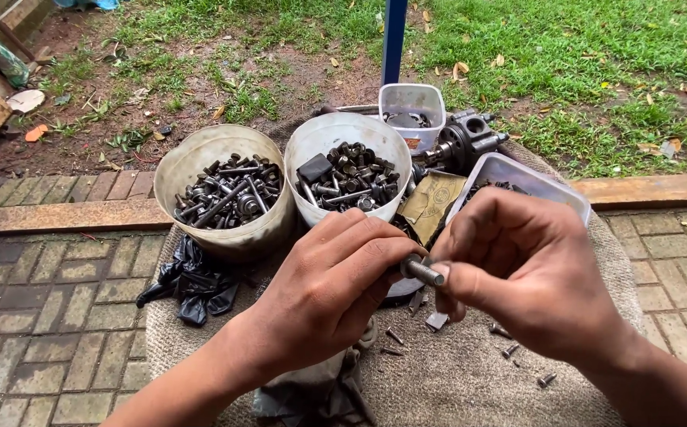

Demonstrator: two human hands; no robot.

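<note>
Brick paving (43, 316) runs under a piece of sacking (454, 379) spread at the edge of grass (581, 55), and I am looking down at both hands meeting over the cloth. My left hand (323, 289) is closed around one bolt (422, 271), pinching its head end — the right hand (517, 269) grips the shaft tip between thumb and fingers. Behind them I count two round white tubs (225, 229) heaped with dark bolts and nuts, and two clear rectangular containers (412, 99), the nearer one half hidden by my right hand. One dark metal machine part (462, 142) sits between those containers. One black rag (193, 277) lies left, and about five loose screws (546, 379) are scattered on the sacking.
</note>
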